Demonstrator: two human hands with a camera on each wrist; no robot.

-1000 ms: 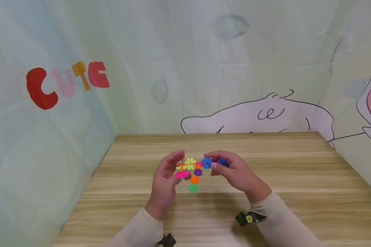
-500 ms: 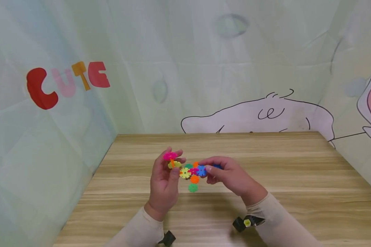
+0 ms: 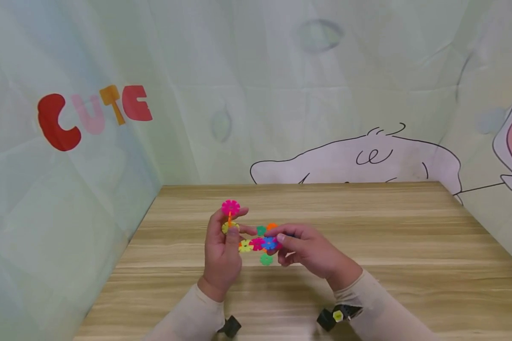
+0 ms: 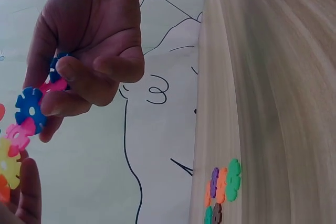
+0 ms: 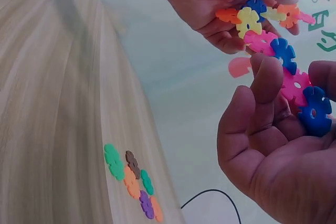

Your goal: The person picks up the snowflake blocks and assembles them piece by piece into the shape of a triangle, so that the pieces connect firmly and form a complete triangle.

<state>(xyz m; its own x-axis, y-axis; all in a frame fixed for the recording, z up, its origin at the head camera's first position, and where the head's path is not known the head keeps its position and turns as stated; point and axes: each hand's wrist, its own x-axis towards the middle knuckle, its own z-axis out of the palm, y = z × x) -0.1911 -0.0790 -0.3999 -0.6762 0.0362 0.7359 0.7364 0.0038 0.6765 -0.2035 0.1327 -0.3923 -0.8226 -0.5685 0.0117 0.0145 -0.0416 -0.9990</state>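
Observation:
A chain of interlocking snowflake discs runs between both hands above the table. In the head view my left hand (image 3: pixel 222 260) holds its left part, thumb over the discs, with a pink disc (image 3: pixel 230 207) standing up past the fingers. My right hand (image 3: pixel 315 248) pinches the other end next to a blue disc (image 3: pixel 269 243). The right wrist view shows a yellow disc (image 5: pixel 249 23), an orange disc (image 5: pixel 229 16) and pink and blue discs linked in a row. An end blue disc (image 5: pixel 315 111) sits within the right hand's curled fingers. Part of the chain is hidden behind the left fingers.
Several loose snowflake discs lie on the wooden table (image 3: pixel 187 199) beneath the hands, among them a green disc (image 5: pixel 113 162), a brown disc (image 5: pixel 132 164) and a purple disc (image 5: pixel 146 205). A printed cloth backdrop (image 3: pixel 239 94) stands behind and left of the table.
The chain has turned, its pink disc rising from beside the left thumb to above the left fingers. My right hand has shifted left and slightly nearer, still pinching its end.

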